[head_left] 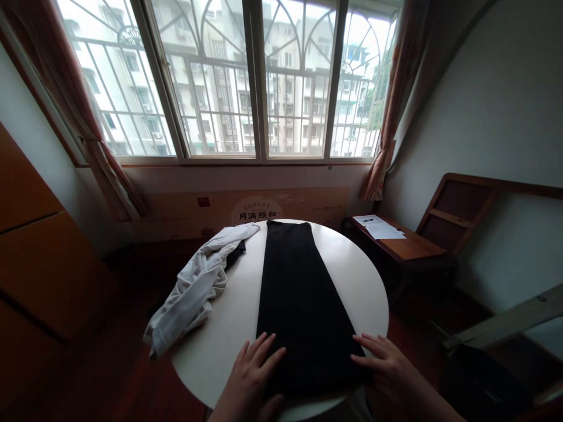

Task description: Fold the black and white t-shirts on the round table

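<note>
A long black folded garment (299, 293), perhaps trousers, lies flat down the middle of a round white table (235, 328). It is wider at the near end and narrows toward the far rim. My left hand (253, 375) rests at its near left edge, fingers spread, their tips on the cloth. At the near right edge, my right hand (385, 360) has its fingers stretched out, the tips touching the black fabric. Neither hand grips anything. The garment's near end partly shows between the hands.
Crumpled light grey clothing (193, 287) hangs over the table's left side, with a dark piece (235, 255) beside it. A low wooden table (417, 249) with papers (379, 227) stands at the right. Beyond are a long printed box (308, 205) and a barred window.
</note>
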Demonstrator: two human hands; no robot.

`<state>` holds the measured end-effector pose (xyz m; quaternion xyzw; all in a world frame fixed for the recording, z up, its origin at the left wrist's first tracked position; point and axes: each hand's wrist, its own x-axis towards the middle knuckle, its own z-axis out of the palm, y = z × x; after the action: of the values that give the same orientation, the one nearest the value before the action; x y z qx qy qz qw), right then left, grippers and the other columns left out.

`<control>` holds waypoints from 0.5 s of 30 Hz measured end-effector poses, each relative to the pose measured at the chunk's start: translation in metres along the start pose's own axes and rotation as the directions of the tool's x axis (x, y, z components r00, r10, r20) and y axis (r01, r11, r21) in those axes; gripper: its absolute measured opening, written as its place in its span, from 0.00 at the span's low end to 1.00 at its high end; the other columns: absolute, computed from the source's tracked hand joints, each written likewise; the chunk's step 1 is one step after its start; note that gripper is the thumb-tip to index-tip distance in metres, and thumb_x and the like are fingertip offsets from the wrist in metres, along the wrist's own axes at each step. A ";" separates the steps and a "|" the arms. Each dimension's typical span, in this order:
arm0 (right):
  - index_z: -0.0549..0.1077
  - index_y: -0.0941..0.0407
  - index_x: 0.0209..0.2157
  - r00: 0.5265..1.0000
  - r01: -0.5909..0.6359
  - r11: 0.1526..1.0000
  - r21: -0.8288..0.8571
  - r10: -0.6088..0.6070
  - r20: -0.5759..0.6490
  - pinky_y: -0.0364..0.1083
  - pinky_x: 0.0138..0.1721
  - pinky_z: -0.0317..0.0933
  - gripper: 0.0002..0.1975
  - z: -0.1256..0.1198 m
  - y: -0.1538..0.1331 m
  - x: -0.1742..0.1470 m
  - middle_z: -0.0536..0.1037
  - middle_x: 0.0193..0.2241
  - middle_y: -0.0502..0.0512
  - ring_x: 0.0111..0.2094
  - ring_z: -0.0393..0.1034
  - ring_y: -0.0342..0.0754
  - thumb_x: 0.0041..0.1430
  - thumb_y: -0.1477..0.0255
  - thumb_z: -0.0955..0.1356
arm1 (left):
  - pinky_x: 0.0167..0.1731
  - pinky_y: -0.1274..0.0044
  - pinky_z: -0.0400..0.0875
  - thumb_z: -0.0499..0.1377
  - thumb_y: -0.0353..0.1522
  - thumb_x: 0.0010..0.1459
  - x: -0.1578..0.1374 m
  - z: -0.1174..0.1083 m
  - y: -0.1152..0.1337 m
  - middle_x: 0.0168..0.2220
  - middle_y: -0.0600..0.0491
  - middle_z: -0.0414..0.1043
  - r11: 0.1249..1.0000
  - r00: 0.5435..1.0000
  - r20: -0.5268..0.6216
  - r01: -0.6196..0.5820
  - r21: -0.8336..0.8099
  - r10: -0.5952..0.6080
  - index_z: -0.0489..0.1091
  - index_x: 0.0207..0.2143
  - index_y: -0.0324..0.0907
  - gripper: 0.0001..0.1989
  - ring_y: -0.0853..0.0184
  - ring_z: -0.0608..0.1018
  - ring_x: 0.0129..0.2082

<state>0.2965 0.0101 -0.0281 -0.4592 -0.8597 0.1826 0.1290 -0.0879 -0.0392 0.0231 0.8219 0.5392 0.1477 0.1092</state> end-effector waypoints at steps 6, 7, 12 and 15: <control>0.77 0.37 0.53 0.999 0.021 0.999 0.036 -0.022 0.028 0.61 0.63 0.61 0.18 -0.018 -0.006 0.003 0.68 0.64 0.51 0.65 0.61 0.60 0.62 0.67 0.70 | 0.58 0.50 0.69 0.63 0.25 0.47 -0.020 0.010 -0.025 0.61 0.48 0.71 0.992 0.998 -0.055 0.011 0.122 -0.004 0.77 0.53 0.57 0.30 0.45 0.74 0.59; 0.78 0.38 0.53 1.000 0.024 0.998 0.051 -0.025 0.017 0.61 0.63 0.62 0.18 -0.020 -0.008 0.002 0.68 0.64 0.52 0.65 0.61 0.60 0.62 0.66 0.70 | 0.56 0.54 0.72 0.61 0.23 0.47 -0.021 0.011 -0.025 0.60 0.48 0.73 0.990 0.996 -0.090 0.020 0.140 -0.007 0.78 0.50 0.55 0.28 0.48 0.77 0.57; 0.79 0.42 0.52 0.999 0.039 0.972 0.231 -0.031 -0.036 0.54 0.60 0.67 0.15 -0.024 -0.018 -0.002 0.69 0.63 0.56 0.61 0.68 0.56 0.67 0.64 0.67 | 0.42 0.75 0.81 0.51 0.22 0.57 -0.018 0.012 -0.020 0.54 0.50 0.78 0.997 0.936 -0.347 0.034 -0.062 -0.053 0.77 0.43 0.49 0.20 0.60 0.84 0.45; 0.80 0.48 0.50 0.990 0.058 0.905 0.421 0.002 -0.141 0.48 0.58 0.69 0.15 -0.031 -0.026 -0.002 0.69 0.62 0.59 0.60 0.70 0.54 0.68 0.63 0.65 | 0.35 0.79 0.81 0.51 0.26 0.62 -0.014 -0.002 -0.009 0.52 0.51 0.78 0.921 0.897 -0.425 -0.061 -0.386 -0.119 0.74 0.44 0.49 0.15 0.63 0.85 0.41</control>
<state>0.2902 0.0012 0.0112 -0.4192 -0.7951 0.3308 0.2874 -0.1021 -0.0483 0.0203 0.7203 0.5220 0.4322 0.1478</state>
